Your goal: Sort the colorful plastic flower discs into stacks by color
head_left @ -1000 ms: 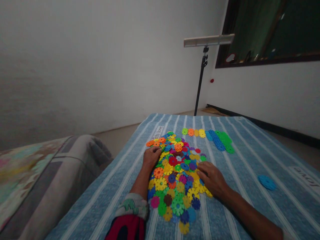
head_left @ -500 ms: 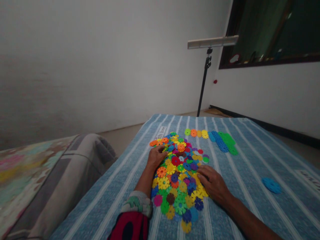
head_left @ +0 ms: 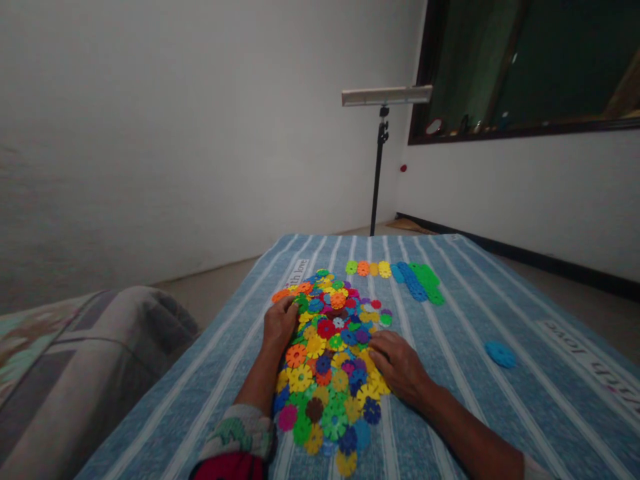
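A heap of colourful plastic snowflake building discs lies on a blue striped cloth. My left hand is at the heap's upper left edge, thumb and fingers closed at a green snowflake disc. At the right edge, my right hand rests low with its fingers bent together against the discs, near several yellow ones. Whether anything is between those fingers is hidden.
Beyond the heap lies a row of green, orange and yellow discs, beside overlapping rows of blue discs and green discs. Blue discs lie apart at right. A light stand rises behind the table; grey bedding is at left.
The view has turned to the right, so everything sits further left in the picture. My left hand has drawn back slightly to the heap's edge; my right hand stays beside the heap.
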`<action>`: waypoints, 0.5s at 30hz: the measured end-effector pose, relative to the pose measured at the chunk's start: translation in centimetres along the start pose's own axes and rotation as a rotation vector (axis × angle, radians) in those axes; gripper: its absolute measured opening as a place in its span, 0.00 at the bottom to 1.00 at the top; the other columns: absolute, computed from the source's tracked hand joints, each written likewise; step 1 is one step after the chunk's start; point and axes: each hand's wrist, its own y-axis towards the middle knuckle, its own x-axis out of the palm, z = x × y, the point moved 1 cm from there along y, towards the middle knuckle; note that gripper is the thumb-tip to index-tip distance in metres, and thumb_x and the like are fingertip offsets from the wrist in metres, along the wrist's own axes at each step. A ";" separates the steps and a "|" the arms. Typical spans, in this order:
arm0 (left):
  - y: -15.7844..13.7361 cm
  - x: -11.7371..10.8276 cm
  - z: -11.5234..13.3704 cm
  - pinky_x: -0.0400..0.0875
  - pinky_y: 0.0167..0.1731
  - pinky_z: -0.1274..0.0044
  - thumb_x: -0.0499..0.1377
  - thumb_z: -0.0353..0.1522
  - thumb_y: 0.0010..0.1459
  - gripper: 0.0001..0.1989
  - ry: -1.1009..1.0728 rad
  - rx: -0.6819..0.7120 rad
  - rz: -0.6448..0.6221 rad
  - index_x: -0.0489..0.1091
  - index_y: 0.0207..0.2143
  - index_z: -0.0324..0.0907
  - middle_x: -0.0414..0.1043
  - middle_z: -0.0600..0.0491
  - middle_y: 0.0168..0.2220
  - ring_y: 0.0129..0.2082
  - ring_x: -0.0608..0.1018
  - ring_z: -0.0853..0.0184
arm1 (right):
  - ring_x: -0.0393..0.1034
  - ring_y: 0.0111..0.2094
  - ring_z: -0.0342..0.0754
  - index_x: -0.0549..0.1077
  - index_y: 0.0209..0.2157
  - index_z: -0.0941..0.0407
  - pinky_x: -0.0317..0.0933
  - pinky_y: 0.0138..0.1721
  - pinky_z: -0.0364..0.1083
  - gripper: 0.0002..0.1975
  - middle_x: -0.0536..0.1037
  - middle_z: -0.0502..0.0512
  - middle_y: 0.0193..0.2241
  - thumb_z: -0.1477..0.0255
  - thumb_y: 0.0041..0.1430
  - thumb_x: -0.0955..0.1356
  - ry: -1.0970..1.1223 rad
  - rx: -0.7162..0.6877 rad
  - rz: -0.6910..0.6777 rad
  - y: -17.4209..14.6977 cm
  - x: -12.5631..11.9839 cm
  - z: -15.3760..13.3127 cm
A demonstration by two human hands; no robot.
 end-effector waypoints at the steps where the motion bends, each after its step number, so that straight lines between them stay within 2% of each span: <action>1: 0.0 -0.1 0.1 0.72 0.44 0.70 0.55 0.40 0.50 0.18 -0.010 0.009 0.021 0.79 0.37 0.43 0.82 0.50 0.37 0.40 0.80 0.58 | 0.71 0.46 0.52 0.76 0.38 0.55 0.64 0.51 0.52 0.08 0.79 0.58 0.42 0.76 0.63 0.65 -0.001 -0.001 0.001 0.0 0.0 0.0; 3: 0.0 -0.3 0.5 0.71 0.48 0.69 0.56 0.41 0.49 0.19 -0.045 0.009 0.055 0.79 0.38 0.42 0.82 0.49 0.40 0.43 0.80 0.56 | 0.72 0.46 0.52 0.76 0.38 0.55 0.63 0.50 0.52 0.07 0.79 0.58 0.42 0.76 0.63 0.65 -0.001 0.000 -0.003 0.1 -0.1 -0.1; 6: -0.3 -0.1 1.5 0.72 0.47 0.69 0.58 0.42 0.49 0.20 -0.128 -0.022 0.057 0.79 0.40 0.42 0.82 0.49 0.42 0.44 0.80 0.56 | 0.71 0.45 0.52 0.76 0.37 0.55 0.63 0.50 0.52 0.07 0.79 0.58 0.41 0.77 0.62 0.65 -0.002 0.003 -0.010 0.2 0.0 -0.1; 9: -0.7 0.5 3.0 0.74 0.43 0.69 0.60 0.43 0.48 0.21 -0.220 -0.016 -0.046 0.80 0.40 0.41 0.82 0.49 0.40 0.40 0.81 0.57 | 0.71 0.45 0.51 0.76 0.36 0.55 0.63 0.50 0.51 0.07 0.79 0.57 0.41 0.76 0.63 0.65 -0.011 0.000 -0.001 0.2 0.0 0.0; 15: -2.1 1.7 5.5 0.74 0.36 0.72 0.62 0.43 0.47 0.14 -0.263 0.100 -0.264 0.81 0.29 0.43 0.81 0.52 0.30 0.33 0.80 0.60 | 0.71 0.43 0.51 0.75 0.36 0.54 0.63 0.48 0.50 0.07 0.78 0.56 0.39 0.75 0.64 0.65 -0.010 -0.007 -0.006 0.1 0.0 0.1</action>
